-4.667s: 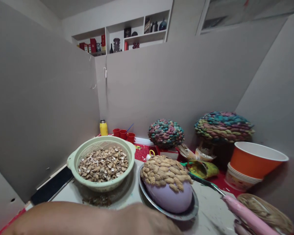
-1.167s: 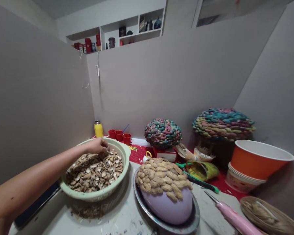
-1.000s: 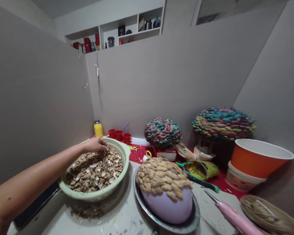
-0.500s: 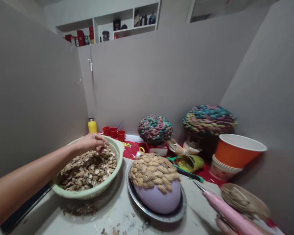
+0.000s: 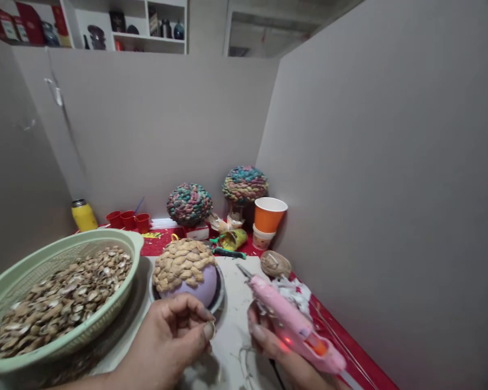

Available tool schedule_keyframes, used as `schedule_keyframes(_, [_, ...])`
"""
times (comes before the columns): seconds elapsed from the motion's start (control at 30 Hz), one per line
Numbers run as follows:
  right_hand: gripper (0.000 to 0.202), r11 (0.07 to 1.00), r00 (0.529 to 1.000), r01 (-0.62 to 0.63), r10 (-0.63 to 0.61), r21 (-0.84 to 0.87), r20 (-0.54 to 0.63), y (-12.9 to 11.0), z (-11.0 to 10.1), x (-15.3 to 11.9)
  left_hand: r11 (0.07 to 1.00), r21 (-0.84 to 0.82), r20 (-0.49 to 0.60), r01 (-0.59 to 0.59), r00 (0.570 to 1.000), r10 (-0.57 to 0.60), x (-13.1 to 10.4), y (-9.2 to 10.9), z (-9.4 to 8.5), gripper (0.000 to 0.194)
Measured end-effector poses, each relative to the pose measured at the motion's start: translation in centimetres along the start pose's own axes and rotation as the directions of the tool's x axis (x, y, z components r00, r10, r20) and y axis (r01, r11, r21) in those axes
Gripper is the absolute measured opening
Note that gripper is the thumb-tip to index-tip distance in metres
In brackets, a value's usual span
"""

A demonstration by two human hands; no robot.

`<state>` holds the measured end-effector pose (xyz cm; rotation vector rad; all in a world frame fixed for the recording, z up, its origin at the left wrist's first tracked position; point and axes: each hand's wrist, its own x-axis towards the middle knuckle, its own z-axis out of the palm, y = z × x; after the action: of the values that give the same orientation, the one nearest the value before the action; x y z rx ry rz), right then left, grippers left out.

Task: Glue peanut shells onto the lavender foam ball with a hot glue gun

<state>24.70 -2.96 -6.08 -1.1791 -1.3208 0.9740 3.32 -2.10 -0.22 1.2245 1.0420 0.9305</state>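
Note:
My left hand (image 5: pixel 166 336) is closed in a pinch on a small peanut shell (image 5: pixel 212 327), mostly hidden by the fingers. Wrapped round a pink hot glue gun (image 5: pixel 282 309), my right hand (image 5: pixel 274 346) holds it with the metal nozzle pointing up and left; a red light glows on its side. Between and beyond the hands, a purple balloon-like ball (image 5: pixel 205 284) rests in a metal dish (image 5: pixel 220 298). Rows of peanut shells (image 5: pixel 183 260) cover its top, leaving the lower front bare. At left stands a pale green basket (image 5: pixel 136 249) of loose shell halves (image 5: pixel 73 298).
Two multicoloured shell-covered domes (image 5: pixel 190 204) stand by the back wall. Red cups (image 5: pixel 128 219) and a yellow bottle (image 5: pixel 84 215) are at back left. Orange and white paper tubs (image 5: pixel 268 216), a twine coil (image 5: pixel 275 264) and green-handled pliers (image 5: pixel 230 253) lie right. Grey partitions enclose the table.
My left hand has come out of the basket with a shell and is now in front of the ball. The glue gun is nearer the middle. The view has turned right.

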Motion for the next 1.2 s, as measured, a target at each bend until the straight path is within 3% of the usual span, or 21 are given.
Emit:
schedule_keyframes(0.17, [0.032, 0.998, 0.991, 0.056, -0.056, 0.005, 0.118, -2.4, 1.2, -0.4, 0.998, -0.065, 0.006, 0.013, 1.0, -0.013, 2.1, -1.3, 1.8, 0.039])
schedule_keyframes(0.33, [0.028, 0.995, 0.986, 0.048, -0.062, 0.089, 0.157, -2.7, 1.8, 0.2, 0.994, -0.11, 0.009, 0.007, 1.0, -0.006, 2.4, -2.0, 2.6, 0.036])
schedule_keyframes(0.5, [0.024, 0.996, 0.979, 0.035, -0.051, 0.081, 0.197, -1.8, 1.9, 0.6, 0.99, -0.143, 0.057, 0.009, 0.998, -0.001, 2.1, -2.3, 2.3, 0.036])
schedule_keyframes(0.67, [0.026, 0.995, 0.977, 0.034, -0.052, 0.091, 0.206, -1.4, 1.5, 0.6, 0.97, -0.224, 0.133, 0.097, 0.989, -0.068, 2.3, -2.8, 1.6, 0.036])
schedule_keyframes(0.9, [0.022, 0.997, 0.986, 0.041, -0.05, 0.06, 0.157, -1.7, 1.6, 0.4, 0.965, -0.235, 0.138, 0.113, 0.987, -0.081, 2.5, -3.4, 1.5, 0.033])
schedule_keyframes(1.07, [0.018, 0.997, 0.978, 0.069, -0.061, -0.035, 0.199, -1.2, 1.5, 0.9, 0.972, -0.205, 0.116, 0.116, 0.989, -0.093, 2.3, -3.7, 1.7, 0.033])
schedule_keyframes(1.2, [0.014, 0.971, 0.967, 0.177, -0.141, -0.16, 0.214, -0.4, 1.2, 1.0, 0.976, -0.21, 0.086, 0.056, 0.996, -0.039, 2.2, -4.0, 2.0, 0.031])
